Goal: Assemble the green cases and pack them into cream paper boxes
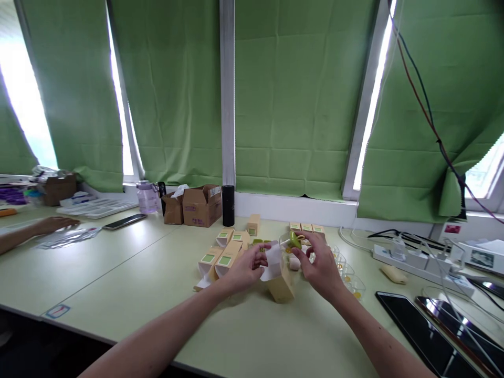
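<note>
Both hands are busy on my end: the left hand [252, 265] grips a tan box [281, 289] by its white flap, tilted with the mouth open, and the right hand [319, 262] pinches a green piece [294, 240] with a little loop, just above that opening. More tan boxes with green labels [224, 258] sit on the bench [315, 336] left of it, clear cups [348, 275] to the right. Can't tell if the tilted box touches down.

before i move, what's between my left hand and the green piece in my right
The white-lined flap of the open carton, in the head view.
</note>
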`<state>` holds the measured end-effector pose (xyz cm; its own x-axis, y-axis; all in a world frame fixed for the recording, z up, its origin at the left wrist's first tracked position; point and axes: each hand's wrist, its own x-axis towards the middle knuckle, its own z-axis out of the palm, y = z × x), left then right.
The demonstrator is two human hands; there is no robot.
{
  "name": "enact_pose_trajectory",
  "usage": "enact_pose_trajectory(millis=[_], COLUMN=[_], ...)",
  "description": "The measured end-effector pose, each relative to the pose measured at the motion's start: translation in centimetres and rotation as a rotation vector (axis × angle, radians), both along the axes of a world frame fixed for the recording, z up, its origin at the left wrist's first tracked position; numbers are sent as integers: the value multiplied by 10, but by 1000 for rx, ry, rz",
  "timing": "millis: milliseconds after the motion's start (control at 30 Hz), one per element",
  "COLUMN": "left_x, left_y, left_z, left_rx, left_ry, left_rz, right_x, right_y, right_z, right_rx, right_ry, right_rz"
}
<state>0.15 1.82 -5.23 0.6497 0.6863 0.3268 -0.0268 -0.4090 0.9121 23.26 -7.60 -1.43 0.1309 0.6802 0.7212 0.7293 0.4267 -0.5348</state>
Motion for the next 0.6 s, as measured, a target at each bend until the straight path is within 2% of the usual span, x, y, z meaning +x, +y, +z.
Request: enact_pose_trajectory(millis=[100,300,500,600], left_x=[1,0,-1,-2], left_y=[-4,-10,-7,-7], left_z=[4,12,5,5], left_rx=[5,87,246,277], left_ry=[-30,-35,64,73], left_rz=[3,61,122,127], right_x=[-8,-16,-18,-16], right_y=[-4,-7,-4,-3], right_z=[0,-4,-12,-13], right_rx=[12,0,-56,-89], right_ry=[127,249,194,138], right_rz=[127,248,317,303])
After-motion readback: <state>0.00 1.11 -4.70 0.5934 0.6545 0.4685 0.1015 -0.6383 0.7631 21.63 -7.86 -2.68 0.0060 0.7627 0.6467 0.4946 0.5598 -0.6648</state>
